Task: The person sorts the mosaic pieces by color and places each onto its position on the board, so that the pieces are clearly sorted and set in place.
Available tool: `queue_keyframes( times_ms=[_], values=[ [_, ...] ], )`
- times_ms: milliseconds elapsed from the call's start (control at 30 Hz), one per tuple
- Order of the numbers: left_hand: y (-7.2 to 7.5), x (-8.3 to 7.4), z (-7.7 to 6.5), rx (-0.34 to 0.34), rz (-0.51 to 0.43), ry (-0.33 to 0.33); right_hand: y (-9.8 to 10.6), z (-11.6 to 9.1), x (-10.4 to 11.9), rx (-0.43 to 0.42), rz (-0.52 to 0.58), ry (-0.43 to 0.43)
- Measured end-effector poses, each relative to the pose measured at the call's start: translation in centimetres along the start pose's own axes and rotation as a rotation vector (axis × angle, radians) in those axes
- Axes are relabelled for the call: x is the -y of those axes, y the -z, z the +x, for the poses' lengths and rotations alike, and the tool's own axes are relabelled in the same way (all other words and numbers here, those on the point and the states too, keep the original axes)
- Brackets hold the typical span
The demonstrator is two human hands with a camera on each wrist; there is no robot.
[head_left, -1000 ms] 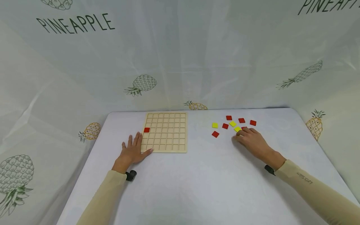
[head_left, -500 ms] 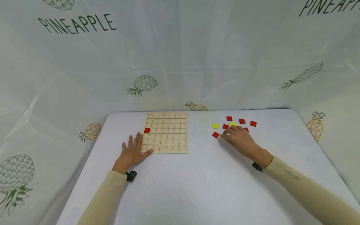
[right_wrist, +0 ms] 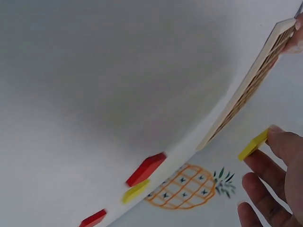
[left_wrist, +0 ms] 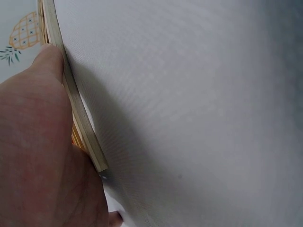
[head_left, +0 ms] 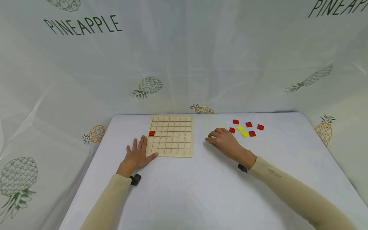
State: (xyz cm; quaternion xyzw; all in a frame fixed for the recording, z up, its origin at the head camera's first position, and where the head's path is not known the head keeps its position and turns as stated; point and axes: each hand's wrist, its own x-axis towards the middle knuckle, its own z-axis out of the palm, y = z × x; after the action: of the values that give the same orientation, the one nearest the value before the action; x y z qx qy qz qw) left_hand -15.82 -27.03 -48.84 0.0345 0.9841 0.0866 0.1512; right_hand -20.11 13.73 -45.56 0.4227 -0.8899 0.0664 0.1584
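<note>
A yellow square tile [right_wrist: 253, 144] is pinched in the right hand [head_left: 227, 144], right of a pale wooden grid board [head_left: 176, 134] bearing one red square tile [head_left: 151, 133]; the left hand [head_left: 136, 158], fingers spread, rests at its near-left corner. Five loose red tiles [head_left: 248, 125] and three loose yellow tiles [head_left: 244, 134] show toward the white tabletop [head_left: 187, 191]'s far edge, before pineapple-print sheeting [head_left: 184, 48].

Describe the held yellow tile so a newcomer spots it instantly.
On the white table, find the gridded board, then the right hand, right of it. That hand pinches the yellow tile, the only tile held; other yellow tiles lie on the table among red tiles.
</note>
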Motion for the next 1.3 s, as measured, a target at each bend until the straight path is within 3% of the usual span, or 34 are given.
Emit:
queue_keyframes(
  times_ms=[200, 467, 867, 1300],
  values=[
    [-0.1, 0.1, 0.1, -0.008, 0.001, -0.005, -1.0, 2.3, 1.5, 0.014, -0.004, 0.026],
    [0.7, -0.6, -0.3, 0.009, 0.008, 0.007, -2.3, 5.0, 3.5, -0.039, -0.009, 0.088],
    [0.3, -0.4, -0.1, 0.002, 0.023, 0.009, -3.9, 9.2, 5.9, -0.035, -0.009, 0.113],
    [0.8, -0.8, -0.3, 0.021, 0.035, 0.025, -5.2, 13.6, 8.4, 0.045, 0.037, 0.041]
  ],
)
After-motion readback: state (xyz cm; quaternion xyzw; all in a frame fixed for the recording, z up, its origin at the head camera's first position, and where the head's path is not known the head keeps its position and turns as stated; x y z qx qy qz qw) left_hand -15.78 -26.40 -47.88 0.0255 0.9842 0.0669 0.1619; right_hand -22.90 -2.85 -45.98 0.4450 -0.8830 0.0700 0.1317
